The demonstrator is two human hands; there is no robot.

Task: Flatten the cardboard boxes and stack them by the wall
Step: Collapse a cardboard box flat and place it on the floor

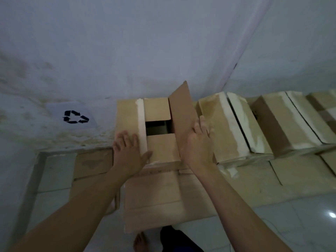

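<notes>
A brown cardboard box (160, 148) stands in front of me against the wall, its top partly open with a dark gap between the inner flaps. My left hand (127, 151) lies flat, fingers spread, on the box's left top flap beside a strip of white tape. My right hand (198, 142) grips the raised right flap (181, 110), which tilts upward. Under and in front of the box lies flattened cardboard (163, 197) on the floor.
Several taped boxes (232, 124) line the wall to the right. A recycling sign (75, 116) is stuck on the wall (127, 51) at left. More flat cardboard (92, 164) lies left of the box. My bare foot (140, 241) shows on the pale tiled floor (291, 224).
</notes>
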